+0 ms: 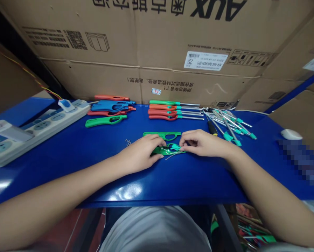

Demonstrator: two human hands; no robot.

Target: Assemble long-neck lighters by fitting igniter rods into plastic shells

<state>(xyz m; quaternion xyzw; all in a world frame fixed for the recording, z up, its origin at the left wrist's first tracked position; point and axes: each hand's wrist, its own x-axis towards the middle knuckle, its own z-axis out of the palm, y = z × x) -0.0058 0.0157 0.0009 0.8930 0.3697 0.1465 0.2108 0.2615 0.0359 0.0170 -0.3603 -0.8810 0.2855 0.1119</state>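
My left hand closes around the handle end of a green lighter shell half lying on the blue table. Inside that shell are a teal trigger piece and thin wires. My right hand is closed in a pinch at the shell's front end; what sits between its fingertips is hidden. A thin grey rod or wire sticks out along the near side of the shell. Just behind lies a second green shell half. Several small screws are scattered left of my left hand.
Several lighter shells lie back left, beside a power strip. Lighters with metal tubes line the back middle. Metal tubes with teal ends and a black-yellow screwdriver lie right. A cardboard box walls the back.
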